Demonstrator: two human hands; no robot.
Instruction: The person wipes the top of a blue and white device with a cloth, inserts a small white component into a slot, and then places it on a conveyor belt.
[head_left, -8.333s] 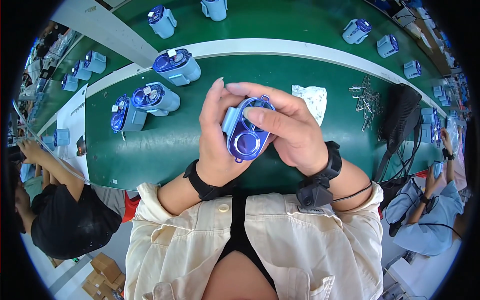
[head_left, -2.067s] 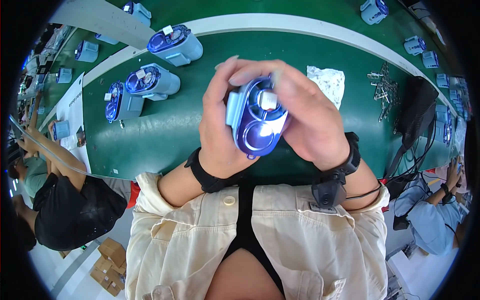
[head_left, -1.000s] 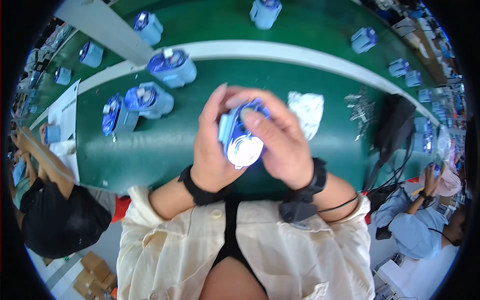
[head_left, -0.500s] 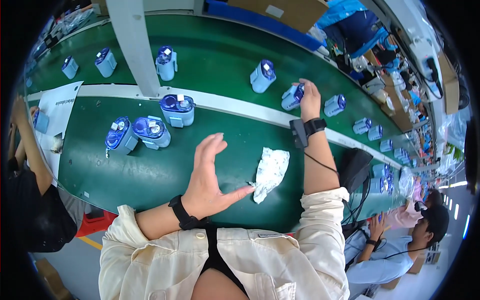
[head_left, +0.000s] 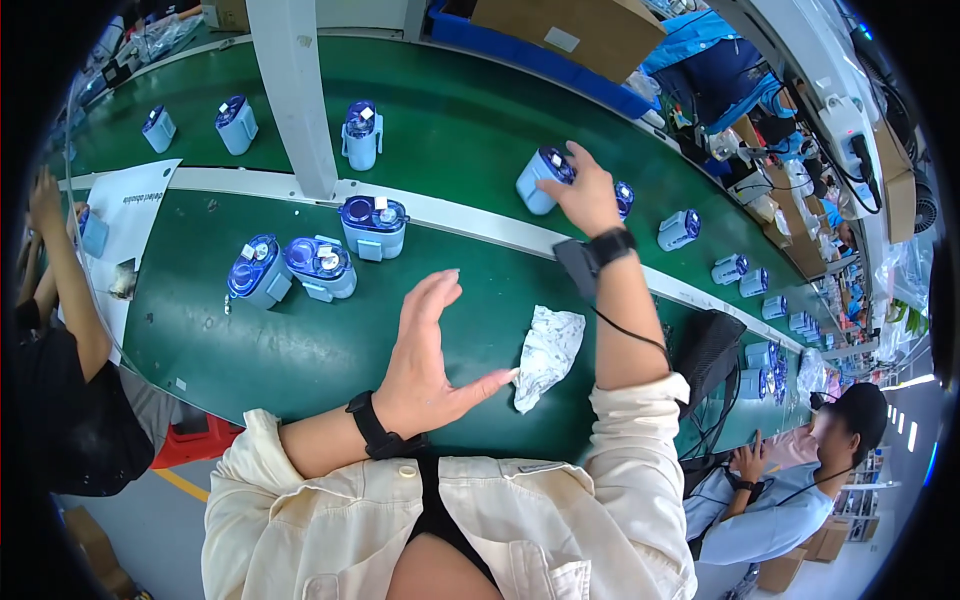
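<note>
Green conveyor belting fills the view, with a white divider strip between the near work lane and the far lane. The right hand reaches across and closes its fingers on a blue-and-white device resting on the far lane, so the placing looks nearly done, with only the release left. That device lies tilted, long axis slanting, blue cap toward the hand, while the left hand hovers spread and empty near a crumpled white cloth.

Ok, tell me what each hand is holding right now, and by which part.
The right hand grips a blue-and-white device on the far belt by its top end. The left hand is open, holding nothing.
</note>
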